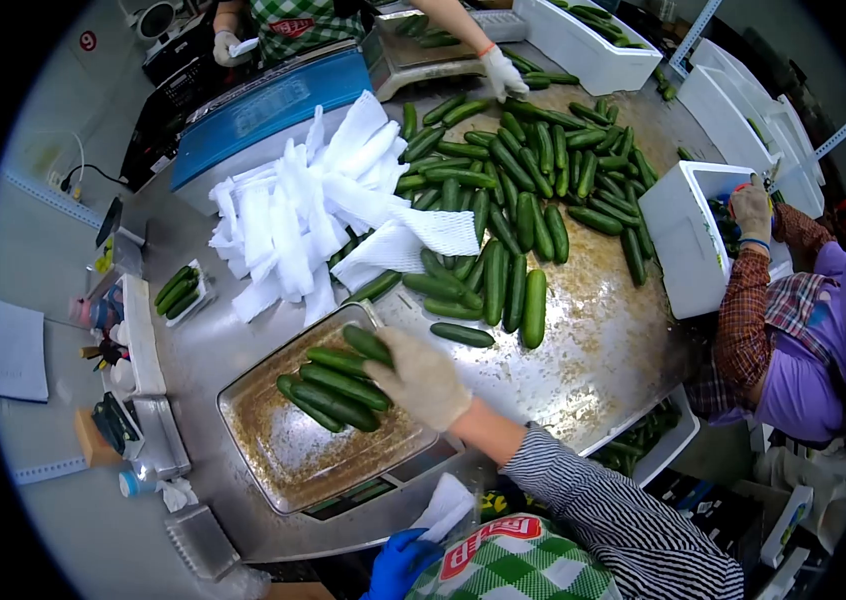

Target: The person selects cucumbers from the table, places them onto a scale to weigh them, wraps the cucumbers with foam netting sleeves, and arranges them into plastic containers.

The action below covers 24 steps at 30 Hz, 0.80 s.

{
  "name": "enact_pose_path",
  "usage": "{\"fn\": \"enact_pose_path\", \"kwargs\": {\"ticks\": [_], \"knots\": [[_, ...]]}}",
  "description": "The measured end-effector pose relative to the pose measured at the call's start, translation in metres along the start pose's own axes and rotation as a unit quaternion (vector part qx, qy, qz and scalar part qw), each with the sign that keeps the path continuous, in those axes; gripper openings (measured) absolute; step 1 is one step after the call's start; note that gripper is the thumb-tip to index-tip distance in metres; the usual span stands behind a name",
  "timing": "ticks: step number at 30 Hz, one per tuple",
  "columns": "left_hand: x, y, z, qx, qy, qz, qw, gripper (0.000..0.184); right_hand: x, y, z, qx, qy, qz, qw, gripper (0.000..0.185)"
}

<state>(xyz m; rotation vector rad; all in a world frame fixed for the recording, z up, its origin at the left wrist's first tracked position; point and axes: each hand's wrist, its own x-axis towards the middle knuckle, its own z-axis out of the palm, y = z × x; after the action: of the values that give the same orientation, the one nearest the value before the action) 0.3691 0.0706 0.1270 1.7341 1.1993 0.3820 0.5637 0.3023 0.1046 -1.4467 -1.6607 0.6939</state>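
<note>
My right hand (421,380), in a pale glove, is closed on a cucumber (367,344) over the metal tray (273,470). Several more cucumbers (333,400) lie side by side in that tray, just left of the hand. At the bottom edge, my left hand (403,566) wears a blue glove and is closed on a white foam net (447,508); its fingers are only partly visible. Beyond the tray lie a heap of white foam nets (288,215) and a large pile of cucumbers (543,160).
A gloved hand (503,74) of a person across the table reaches to the pile. On the right, another person's hand (751,212) is at a white foam box (683,240). A small packed tray of cucumbers (179,292) sits left; a blue-lidded container (273,110) stands behind the nets.
</note>
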Motion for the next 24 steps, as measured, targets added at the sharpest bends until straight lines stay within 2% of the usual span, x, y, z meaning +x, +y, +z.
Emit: {"fn": "enact_pose_path", "kwargs": {"ticks": [2, 4, 6, 7, 9, 10, 11, 12, 14, 15, 18, 21, 24], "knots": [[-0.001, -0.007, 0.007, -0.014, -0.006, 0.012, 1.0, 0.026, -0.006, 0.023, -0.016, -0.025, 0.069, -0.006, 0.997, 0.037], [-0.001, -0.008, 0.012, -0.073, -0.033, -0.07, 0.994, 0.031, -0.021, 0.065, -0.011, -0.109, 0.029, 0.06, 0.992, 0.036], [0.003, -0.01, 0.015, -0.152, -0.054, -0.183, 0.97, 0.034, -0.03, 0.086, -0.01, -0.202, 0.007, 0.004, 0.979, 0.031], [0.003, -0.012, 0.016, -0.162, -0.066, -0.192, 0.966, 0.035, -0.034, 0.093, -0.01, -0.248, -0.004, -0.024, 0.968, 0.028], [0.008, -0.016, 0.015, -0.18, -0.092, -0.21, 0.957, 0.037, -0.039, 0.099, -0.013, -0.213, 0.009, -0.034, 0.976, 0.032], [0.011, -0.014, 0.012, -0.102, -0.079, -0.127, 0.983, 0.037, -0.039, 0.099, -0.016, -0.196, 0.015, -0.04, 0.98, 0.033], [0.012, -0.011, 0.008, -0.024, -0.065, -0.043, 0.997, 0.037, -0.037, 0.103, -0.024, -0.191, 0.018, -0.004, 0.981, 0.039], [0.013, -0.006, 0.004, 0.054, -0.051, 0.041, 0.996, 0.037, -0.031, 0.101, -0.035, -0.212, 0.066, 0.028, 0.975, 0.04], [0.017, 0.004, 0.001, 0.094, -0.046, 0.062, 0.993, 0.037, -0.019, 0.1, -0.055, -0.252, 0.159, 0.091, 0.95, 0.042], [0.018, 0.006, 0.0, 0.114, -0.043, 0.073, 0.99, 0.037, -0.016, 0.108, -0.06, -0.278, 0.159, 0.129, 0.938, 0.044], [0.017, 0.002, 0.003, 0.116, -0.059, 0.051, 0.99, 0.04, -0.021, 0.12, -0.067, -0.304, 0.08, 0.153, 0.937, 0.046], [0.015, -0.007, 0.014, -0.01, -0.09, -0.086, 0.992, 0.044, -0.022, 0.122, -0.077, -0.318, 0.047, 0.144, 0.936, 0.049], [0.027, 0.021, 0.003, 0.103, -0.074, 0.022, 0.992, 0.044, -0.026, 0.128, -0.074, -0.322, 0.053, 0.123, 0.937, 0.047]]}}
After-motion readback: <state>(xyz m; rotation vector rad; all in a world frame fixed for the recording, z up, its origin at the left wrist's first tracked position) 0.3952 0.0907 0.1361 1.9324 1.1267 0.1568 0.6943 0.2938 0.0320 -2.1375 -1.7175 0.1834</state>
